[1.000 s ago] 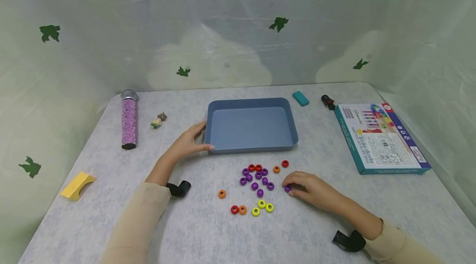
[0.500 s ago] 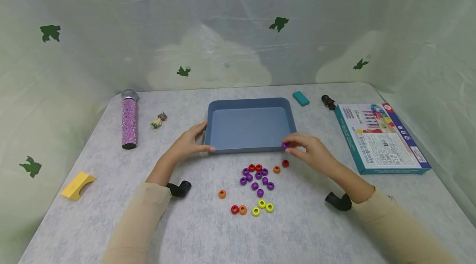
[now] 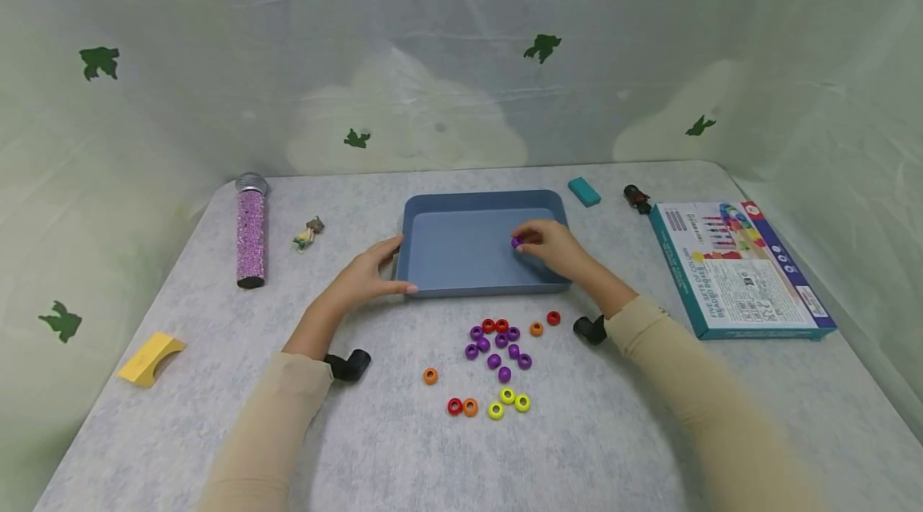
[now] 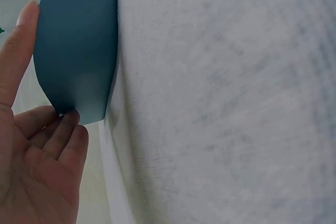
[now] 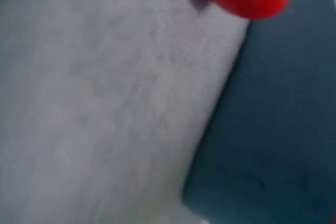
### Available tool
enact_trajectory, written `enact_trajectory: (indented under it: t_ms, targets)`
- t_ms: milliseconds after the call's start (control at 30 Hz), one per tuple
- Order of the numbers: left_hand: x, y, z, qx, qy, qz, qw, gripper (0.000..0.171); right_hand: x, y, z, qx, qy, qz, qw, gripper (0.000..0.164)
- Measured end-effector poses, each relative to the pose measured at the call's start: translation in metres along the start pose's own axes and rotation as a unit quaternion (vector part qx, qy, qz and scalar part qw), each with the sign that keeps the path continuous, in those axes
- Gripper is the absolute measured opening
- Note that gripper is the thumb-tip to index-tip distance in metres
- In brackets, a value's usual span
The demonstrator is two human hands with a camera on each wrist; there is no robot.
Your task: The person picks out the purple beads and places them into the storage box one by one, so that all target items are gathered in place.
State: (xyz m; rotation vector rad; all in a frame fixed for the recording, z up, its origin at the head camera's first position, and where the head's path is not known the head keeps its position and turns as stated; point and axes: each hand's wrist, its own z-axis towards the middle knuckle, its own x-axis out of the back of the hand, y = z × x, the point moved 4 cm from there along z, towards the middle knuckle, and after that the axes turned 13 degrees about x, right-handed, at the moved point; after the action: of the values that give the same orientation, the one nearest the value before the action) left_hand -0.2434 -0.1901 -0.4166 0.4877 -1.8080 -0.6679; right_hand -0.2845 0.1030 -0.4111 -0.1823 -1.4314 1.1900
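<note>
Pale bench (image 3: 404, 456) bears blue tray (image 3: 457, 247). Right hand (image 3: 554, 246) pinches purple bead (image 3: 516, 242) over it; left hand (image 3: 364, 276), thumb and fingers apart, touches its side.

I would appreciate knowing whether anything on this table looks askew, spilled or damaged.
Nothing looks damaged. The box at right sits askew, turned at an angle to the tray. Many beads lie scattered on the tabletop in front of the tray, which could look spilled, though I cannot tell whether they were.

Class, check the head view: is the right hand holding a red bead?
No, the right hand pinches a purple bead.
</note>
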Motion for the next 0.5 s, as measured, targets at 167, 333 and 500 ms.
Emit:
enact_trajectory:
  t_ms: [167, 333, 500]
  targets:
    - [-0.001, 0.000, -0.001, 0.004, -0.004, -0.003, 1.0000, 0.100, -0.008, 0.008, 0.008, -0.035, -0.028, -0.022, 0.999, 0.018]
    - [0.000, 0.001, -0.001, 0.012, -0.005, -0.009, 0.9999, 0.099, -0.011, 0.010, 0.010, -0.040, -0.047, -0.042, 0.997, 0.019]
    - [0.000, 0.002, -0.002, 0.006, -0.005, -0.012, 0.9999, 0.099, -0.006, -0.001, 0.004, -0.009, -0.051, -0.030, 0.998, 0.033]
